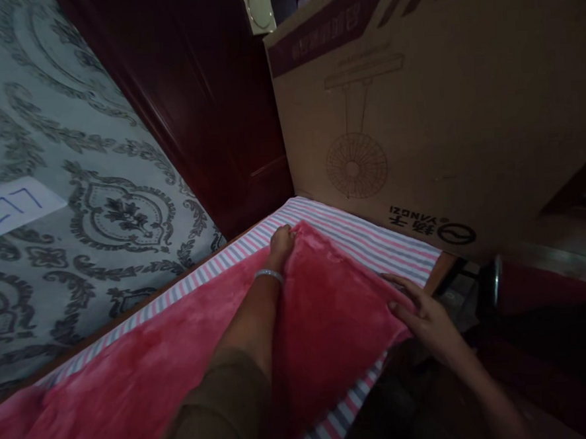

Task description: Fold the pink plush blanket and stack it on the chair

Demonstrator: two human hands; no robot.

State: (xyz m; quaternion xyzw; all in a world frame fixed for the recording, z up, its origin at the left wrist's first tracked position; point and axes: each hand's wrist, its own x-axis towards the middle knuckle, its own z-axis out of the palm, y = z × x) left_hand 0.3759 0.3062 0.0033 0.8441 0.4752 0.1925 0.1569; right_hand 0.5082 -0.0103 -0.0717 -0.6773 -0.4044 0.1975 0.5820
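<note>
A plush pink-red blanket (328, 310) lies spread lengthwise over a striped sheet (353, 222). My left hand (281, 241), with a silver bracelet at the wrist, is closed on the blanket's far corner. At the blanket's right corner is my right hand (420, 311), thumb lying on the pink fabric and index finger stretched along its edge. The other fingers of that hand are partly hidden. Between my two hands the blanket's far edge runs fairly straight, with strips of the sheet showing beyond it and at the lower side.
A large cardboard box (439, 104) with a fan drawing stands upright behind the sheet's far end. Left of it is a dark red wooden panel (206, 105). Patterned wallpaper (124, 216) bears a paper marked 277 (17, 204). A wooden edge (440, 270) shows at the right corner.
</note>
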